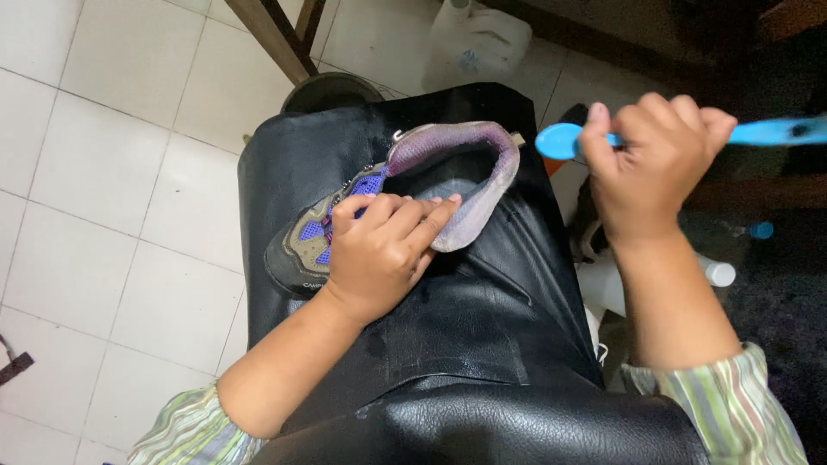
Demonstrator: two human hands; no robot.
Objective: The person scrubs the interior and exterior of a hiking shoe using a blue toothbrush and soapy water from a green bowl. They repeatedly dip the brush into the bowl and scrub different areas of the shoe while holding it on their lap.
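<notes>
Shoe work fills the view: an olive-grey hiking shoe with blue-purple mesh and a worn purple padded collar [405, 198] lies on its side on a black, wet-looking leather apron [448, 344] spread over the person's lap, toe to the left, opening to the right. The left hand [383, 250] presses down on the laces and tongue, fingers curled over the upper, which pins the shoe and keeps the collar pulled open and facing up. The right hand [655, 159] is clenched around the handle of a bright blue plastic brush [689, 136], held just right of the shoe's opening and apart from it, head end pointing left toward the collar. Farther off on the white tiled floor [103, 172] stand a dark round bucket [332, 90] and a white plastic jug [478, 43]; a white bottle [663, 280] lies to the right, beneath the right forearm.
</notes>
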